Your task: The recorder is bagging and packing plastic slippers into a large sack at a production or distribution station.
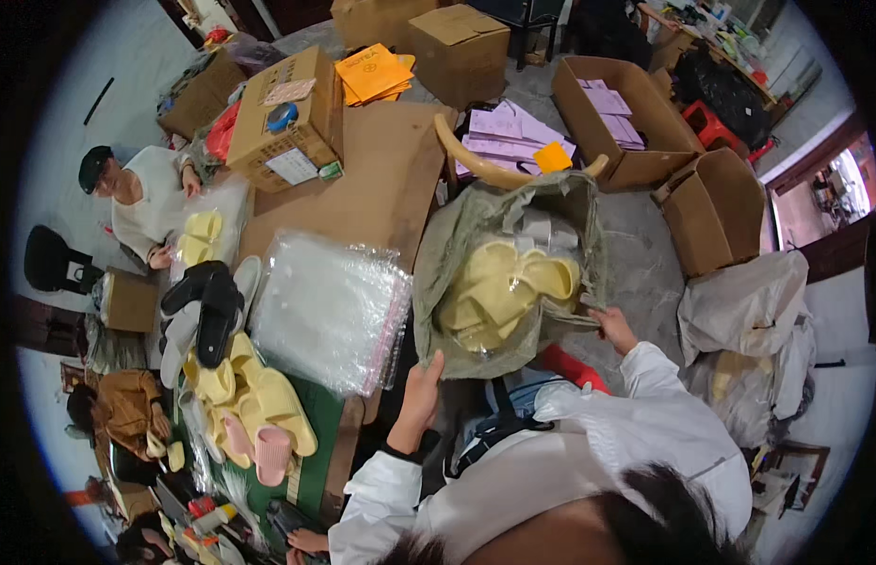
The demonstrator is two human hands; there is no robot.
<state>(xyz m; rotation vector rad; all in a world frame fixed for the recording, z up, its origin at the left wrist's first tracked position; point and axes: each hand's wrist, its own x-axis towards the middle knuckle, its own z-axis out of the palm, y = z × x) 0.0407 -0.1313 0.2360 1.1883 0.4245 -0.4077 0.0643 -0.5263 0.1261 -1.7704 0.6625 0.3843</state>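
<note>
A greenish woven sack (436,254) gapes upward in front of me, with yellow slippers (494,287) in clear plastic inside it. My left hand (420,390) grips the sack's near left edge, thumb pointing up. On the near right edge, my right hand (615,329) pinches the sack's fabric. Left of the sack, a stack of clear plastic bags (330,306) lies on the table (386,155). Loose slippers in yellow, black and pink, among them a pink slipper (272,454), are heaped beyond the stack to the left.
At the table's far left, a person (155,198) handles a clear bag with yellow slippers; another person (127,414) sits nearer. A taped carton (285,118) stands on the table. Behind the sack are a curved wooden chair rail (471,160), purple packets (504,132) and an open carton (636,160).
</note>
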